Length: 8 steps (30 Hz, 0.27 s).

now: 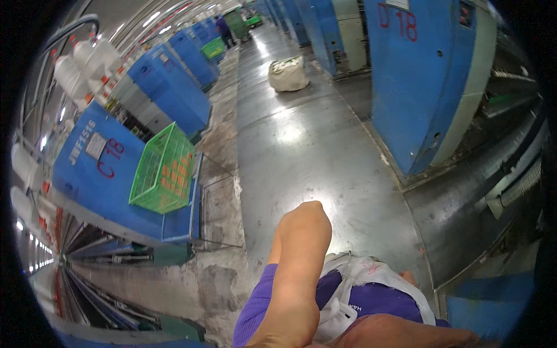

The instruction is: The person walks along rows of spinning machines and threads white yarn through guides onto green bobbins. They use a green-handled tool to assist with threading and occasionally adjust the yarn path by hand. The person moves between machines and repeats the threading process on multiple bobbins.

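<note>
My bare left arm (299, 255) is raised and sharply bent, with what looks like its elbow pointing ahead. A purple sleeve (252, 307) shows beside it. The left forearm runs back toward the lower edge, and its hand lies outside the picture, so what it holds or touches is hidden. Past the right side of my white apron (371, 267) a small patch of skin (409, 277) peeks out; whether this is my right hand or part of the arm, I cannot tell. No fingers show there. Blurred skin fills the bottom edge close up.
A green plastic crate (162, 174) with orange-brown pieces rests against a blue machine (110, 168) on the left. More blue machines (418, 87) line the right. A bulky off-white sack (288, 73) stands on the shiny grey aisle floor (290, 151); a person (224, 30) is far back.
</note>
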Available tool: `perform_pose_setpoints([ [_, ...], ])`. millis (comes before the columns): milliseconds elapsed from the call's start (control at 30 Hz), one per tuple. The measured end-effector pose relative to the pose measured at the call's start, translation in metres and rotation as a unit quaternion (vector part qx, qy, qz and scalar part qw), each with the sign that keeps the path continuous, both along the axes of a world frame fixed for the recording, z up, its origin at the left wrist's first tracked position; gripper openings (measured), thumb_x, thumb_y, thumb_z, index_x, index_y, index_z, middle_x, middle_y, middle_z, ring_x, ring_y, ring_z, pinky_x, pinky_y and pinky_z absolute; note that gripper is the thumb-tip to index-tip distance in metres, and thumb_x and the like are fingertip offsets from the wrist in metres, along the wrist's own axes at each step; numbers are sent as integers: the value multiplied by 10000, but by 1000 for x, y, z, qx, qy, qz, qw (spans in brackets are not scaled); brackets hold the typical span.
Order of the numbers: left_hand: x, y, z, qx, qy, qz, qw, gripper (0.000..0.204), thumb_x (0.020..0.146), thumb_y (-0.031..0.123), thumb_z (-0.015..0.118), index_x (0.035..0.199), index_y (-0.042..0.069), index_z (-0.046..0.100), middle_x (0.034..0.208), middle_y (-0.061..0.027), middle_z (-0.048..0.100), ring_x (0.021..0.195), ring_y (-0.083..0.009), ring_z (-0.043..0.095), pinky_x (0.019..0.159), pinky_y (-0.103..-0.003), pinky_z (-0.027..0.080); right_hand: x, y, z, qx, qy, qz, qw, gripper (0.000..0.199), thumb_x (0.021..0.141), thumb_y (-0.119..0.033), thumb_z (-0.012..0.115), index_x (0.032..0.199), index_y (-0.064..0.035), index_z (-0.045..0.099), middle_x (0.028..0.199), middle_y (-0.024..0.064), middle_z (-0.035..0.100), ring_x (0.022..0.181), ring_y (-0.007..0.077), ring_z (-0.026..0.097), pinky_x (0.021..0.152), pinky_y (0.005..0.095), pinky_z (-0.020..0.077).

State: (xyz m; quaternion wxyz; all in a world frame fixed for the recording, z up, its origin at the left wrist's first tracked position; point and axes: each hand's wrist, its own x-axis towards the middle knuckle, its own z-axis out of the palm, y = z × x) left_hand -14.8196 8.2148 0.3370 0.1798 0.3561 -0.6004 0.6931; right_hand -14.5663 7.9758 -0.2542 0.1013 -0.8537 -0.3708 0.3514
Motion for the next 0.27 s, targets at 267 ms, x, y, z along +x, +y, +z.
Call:
perform_pose_setpoints([
  [267,-63,-32,-28,-94,150,242,954,337,836,-24,470,1138,101,551,1261,23,433,1192,-101,317,910,-289,273,38,24,0,-18,-12,62,998,259,813,-191,458,917,-8,609,927,200,607,819,388,579,721,443,457],
])
